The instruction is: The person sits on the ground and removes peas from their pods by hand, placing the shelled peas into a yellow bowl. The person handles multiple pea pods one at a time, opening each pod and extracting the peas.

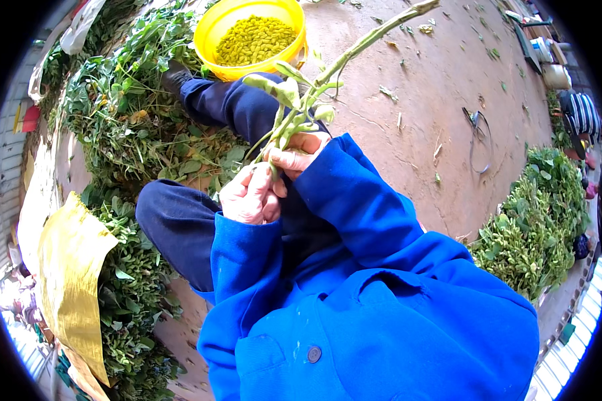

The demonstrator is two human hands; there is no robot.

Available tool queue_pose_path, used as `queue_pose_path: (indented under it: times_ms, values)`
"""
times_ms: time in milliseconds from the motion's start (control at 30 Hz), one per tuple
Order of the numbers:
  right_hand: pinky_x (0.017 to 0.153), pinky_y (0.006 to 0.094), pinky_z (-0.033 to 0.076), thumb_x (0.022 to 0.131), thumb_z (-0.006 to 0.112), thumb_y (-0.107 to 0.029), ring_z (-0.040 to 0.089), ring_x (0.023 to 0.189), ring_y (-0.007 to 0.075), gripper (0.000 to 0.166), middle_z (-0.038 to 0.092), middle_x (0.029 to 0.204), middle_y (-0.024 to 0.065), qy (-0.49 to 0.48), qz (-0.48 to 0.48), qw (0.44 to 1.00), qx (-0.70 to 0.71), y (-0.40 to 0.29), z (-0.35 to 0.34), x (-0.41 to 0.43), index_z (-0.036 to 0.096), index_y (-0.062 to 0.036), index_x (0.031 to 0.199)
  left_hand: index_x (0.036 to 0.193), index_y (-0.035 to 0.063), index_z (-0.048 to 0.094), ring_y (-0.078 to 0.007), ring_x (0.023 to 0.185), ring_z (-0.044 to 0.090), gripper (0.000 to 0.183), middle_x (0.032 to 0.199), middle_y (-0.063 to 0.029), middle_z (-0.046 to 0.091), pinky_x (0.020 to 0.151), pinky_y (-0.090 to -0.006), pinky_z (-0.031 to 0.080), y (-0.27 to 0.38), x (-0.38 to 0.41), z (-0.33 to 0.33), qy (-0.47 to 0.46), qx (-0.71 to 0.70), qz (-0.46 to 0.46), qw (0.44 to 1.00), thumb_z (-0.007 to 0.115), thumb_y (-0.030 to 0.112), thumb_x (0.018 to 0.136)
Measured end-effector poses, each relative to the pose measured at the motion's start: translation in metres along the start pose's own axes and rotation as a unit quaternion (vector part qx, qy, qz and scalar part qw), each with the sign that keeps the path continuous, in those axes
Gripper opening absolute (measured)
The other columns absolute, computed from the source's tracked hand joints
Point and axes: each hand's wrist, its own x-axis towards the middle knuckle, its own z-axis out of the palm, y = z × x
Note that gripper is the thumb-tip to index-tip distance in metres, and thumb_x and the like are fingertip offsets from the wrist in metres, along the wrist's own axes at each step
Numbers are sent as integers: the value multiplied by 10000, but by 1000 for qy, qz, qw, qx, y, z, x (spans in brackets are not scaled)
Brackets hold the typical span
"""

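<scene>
A cut soybean stalk (351, 52) with several plump green pods (283, 92) slants over my knees, its bare stem pointing to the upper right. My right hand (298, 153) is closed around its leafy lower end, among the pods. Just below, my left hand (252, 194) pinches the tip of the plant between thumb and fingers; which part it grips is partly hidden. Beyond my bent knee stands a yellow plastic bucket (253, 70), partly filled with yellow-green pods or beans (256, 40).
Heaps of leafy bean plants lie at left (125, 120) and lower left (130, 301), a yellow woven sheet (72, 280) beside the latter. Another plant pile (537, 225) is at right. A dark strap loop (476, 140) and leaf scraps lie on the concrete floor (406, 125).
</scene>
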Motion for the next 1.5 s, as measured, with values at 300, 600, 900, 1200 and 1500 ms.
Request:
queue_pose_path:
  times_ms: [300,600,900,1200,1500]
  values:
    - [616,274,460,783,587,-96,579,704,194,228,588,828,137,-15,15,999,26,-15,-1,-14,529,55,945,826,-28,540,-55,349,337,110,636,-95,539,322,-184,248,-14,4,4,-22,-41,65,997,533,82,821]
    - [623,244,451,711,666,-149,543,665,120,277,595,767,75,-8,57,998,27,-22,5,-20,567,31,897,825,-28,567,-40,403,380,95,644,-82,564,380,-173,276,-14,-1,15,45,122,248,960,564,64,801]
    - [633,256,445,762,564,-167,556,694,138,274,603,804,94,9,38,997,-67,-15,0,-15,563,42,939,835,17,537,-50,348,347,96,556,-49,519,317,-182,246,-11,-6,23,88,39,111,989,525,112,830]
    - [775,267,438,752,509,-48,552,861,158,284,582,906,77,4,44,996,-81,-33,4,-20,515,9,1031,845,39,467,-43,503,463,139,604,-2,511,469,-159,369,-20,1,24,86,162,234,955,584,6,776]
    - [730,253,434,738,460,-43,546,816,139,287,588,890,69,-37,23,997,-61,-8,-8,-11,533,13,1010,857,31,505,-21,494,418,97,634,17,522,453,-157,317,18,4,19,0,216,192,957,572,46,788]
